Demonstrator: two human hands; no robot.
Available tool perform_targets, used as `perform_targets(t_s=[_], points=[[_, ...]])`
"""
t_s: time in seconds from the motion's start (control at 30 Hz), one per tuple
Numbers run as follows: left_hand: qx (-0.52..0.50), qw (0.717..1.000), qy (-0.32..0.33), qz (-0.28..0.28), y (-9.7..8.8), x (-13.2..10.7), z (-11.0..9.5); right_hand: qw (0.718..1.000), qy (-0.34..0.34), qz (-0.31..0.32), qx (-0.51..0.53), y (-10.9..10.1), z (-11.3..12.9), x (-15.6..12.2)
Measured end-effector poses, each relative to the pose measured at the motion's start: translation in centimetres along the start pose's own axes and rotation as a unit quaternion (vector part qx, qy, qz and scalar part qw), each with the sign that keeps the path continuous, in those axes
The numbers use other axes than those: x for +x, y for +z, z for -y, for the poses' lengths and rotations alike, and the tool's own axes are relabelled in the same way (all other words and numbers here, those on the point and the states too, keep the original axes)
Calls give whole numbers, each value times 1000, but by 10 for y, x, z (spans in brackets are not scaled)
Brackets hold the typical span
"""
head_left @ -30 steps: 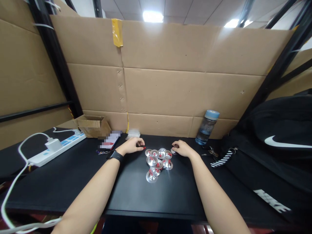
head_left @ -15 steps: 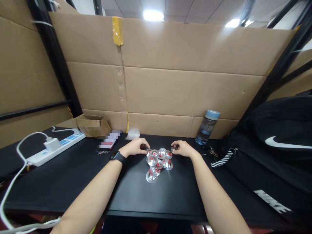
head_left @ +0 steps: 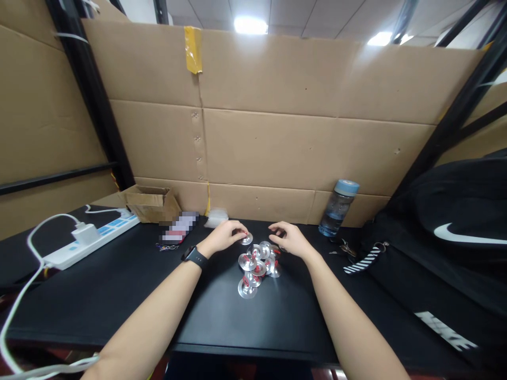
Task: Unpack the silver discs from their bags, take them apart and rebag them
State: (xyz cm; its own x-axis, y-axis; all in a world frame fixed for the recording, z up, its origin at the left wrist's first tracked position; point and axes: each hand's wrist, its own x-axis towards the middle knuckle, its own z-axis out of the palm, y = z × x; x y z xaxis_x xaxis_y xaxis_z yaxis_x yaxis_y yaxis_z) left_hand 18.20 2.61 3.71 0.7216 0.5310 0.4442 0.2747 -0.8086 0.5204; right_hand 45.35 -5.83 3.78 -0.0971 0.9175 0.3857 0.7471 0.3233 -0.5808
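- Sitting right of the disc pile [head_left: 259,268]: black bag [head_left: 439,264] lettered "NIKE".
- Left hand [head_left: 228,236] pinches one clear disc [head_left: 247,240] just beyond the disc pile.
- Right hand [head_left: 291,239] half-curled, right of disc pile; hold unclear.

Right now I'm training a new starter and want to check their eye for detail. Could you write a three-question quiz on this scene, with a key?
1. What does the left hand hold?
A) the keys
B) a shiny disc
C) the power strip

2. True or false: in the picture, the blue-lidded bottle is to the left of the black bag.

3. Fill in the gap: the dark watch is on the ____ wrist.

Key: 1 B; 2 true; 3 left.
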Motion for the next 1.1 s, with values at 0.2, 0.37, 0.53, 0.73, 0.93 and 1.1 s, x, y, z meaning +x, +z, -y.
perform_targets(t_s=[0.2,0.37,0.53,0.73,0.93,1.1], points=[[5,997,45,-57,1,4,-29,996,-42,23,77,24,37,-4],[-8,996,66,-64,4,5,-40,984,-2,47,174,29,41,-7],[-17,995,76,-62,6,4,-43,958,5,69,280,32,41,-7],[-75,986,-26,-143,7,6,-37,967,0,-22,253,32,38,-3],[-378,911,-144,-75,15,8,-39,939,-2,-67,338,32,40,0],[-437,885,-133,-94,24,9,-47,937,-11,-48,346,34,41,0]])
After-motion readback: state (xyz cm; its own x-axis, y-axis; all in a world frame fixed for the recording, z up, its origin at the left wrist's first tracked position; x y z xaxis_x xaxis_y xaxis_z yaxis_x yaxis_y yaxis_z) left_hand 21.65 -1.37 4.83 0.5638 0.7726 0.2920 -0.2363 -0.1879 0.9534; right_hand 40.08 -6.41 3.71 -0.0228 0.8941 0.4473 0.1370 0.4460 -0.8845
